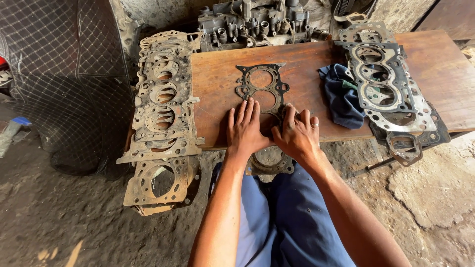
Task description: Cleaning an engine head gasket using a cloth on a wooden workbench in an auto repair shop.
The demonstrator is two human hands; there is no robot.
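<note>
Right now both hands are lying spread and flat, fingers extended, pressing down on a dark head gasket (263, 89) that is resting lengthwise on the wooden surface (307, 64). The left hand (243, 129) is covering the gasket's left edge near the middle, and the right hand (297, 133), wearing a ring, is sitting just beside it on the right edge; neither is pinching anything. The gasket's near end is hanging off the front edge of the surface, above the person's blue-clad lap.

Judging by its look, the gasket is a thin, light sheet with large round bores and narrow bridges between them. It is probably flexing easily and could kink at those bridges, so holding it by the two long outer edges, or supporting it with both palms, seems wiser than lifting by one end. Its cut edges may be sharp.

Lying to the left is a stack of rusty gaskets (163, 104), partly overhanging. To the right, a blue rag (341, 96) is lying touching another pile of gaskets (386, 89). An engine cylinder head (257, 22) is sitting behind the surface.
</note>
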